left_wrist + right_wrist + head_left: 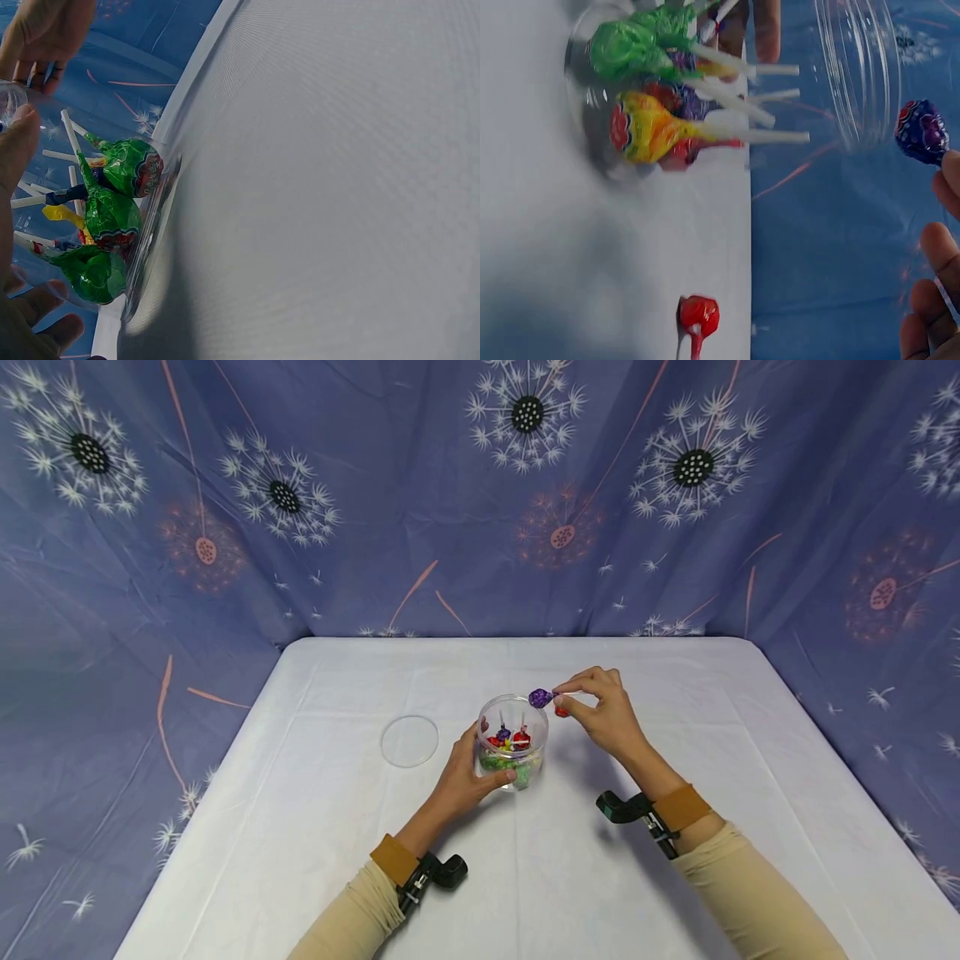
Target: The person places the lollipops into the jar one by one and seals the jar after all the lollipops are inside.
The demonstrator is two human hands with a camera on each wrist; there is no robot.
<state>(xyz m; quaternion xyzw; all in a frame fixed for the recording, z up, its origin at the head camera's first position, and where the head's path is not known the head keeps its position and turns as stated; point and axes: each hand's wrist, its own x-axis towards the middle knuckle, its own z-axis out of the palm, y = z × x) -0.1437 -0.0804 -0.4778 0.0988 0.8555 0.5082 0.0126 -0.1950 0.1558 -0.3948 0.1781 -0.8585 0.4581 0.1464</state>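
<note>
My left hand [461,777] grips a clear round plastic jar [513,697] by its side, thumb at the front. Wrapped lollipops lie inside it, among them green ones [112,214] and a yellow one [645,127], several with white sticks pointing up. At the jar's right rim, my right hand [609,714] pinches a purple-wrapped lollipop [539,698] near the wrapper's twisted end, its head towards the jar opening. In the right wrist view that purple head is just outside the rim. A red lollipop [699,315] lies on the table beyond the right fingers, partly hidden in the head view.
Left of the jar, a clear round lid [409,742] lies flat on the white-covered table [300,860]. Blue curtains [420,527] with a dandelion print hang behind the table and at both sides. A camera device [637,810] is strapped to each wrist.
</note>
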